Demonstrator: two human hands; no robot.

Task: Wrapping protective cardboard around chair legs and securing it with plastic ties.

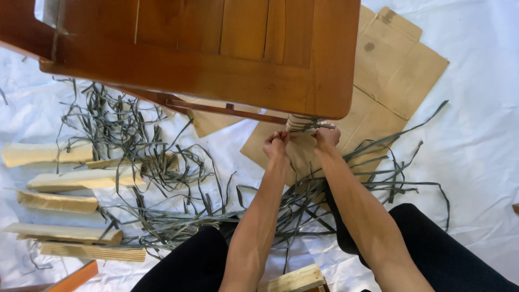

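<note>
1. Wrapping goes best, by the look of it, with steady tension: the left hand (276,144) pinches a grey strip (311,126) against the wrapped chair leg (296,123), and the right hand (326,136) grips the same strip just beside it.
2. The wooden chair seat (216,54) overhangs both hands closely.
3. Open room lies rightward on the white sheet (476,151); loose strips (140,162) and wood blocks (70,178) crowd the left.

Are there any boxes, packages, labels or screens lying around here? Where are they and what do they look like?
Flattened cardboard box: on the white sheet at upper right, partly under the wooden furniture; plain brown panels with flaps, a few dark stains.
No labels, signs or screens show.
</note>
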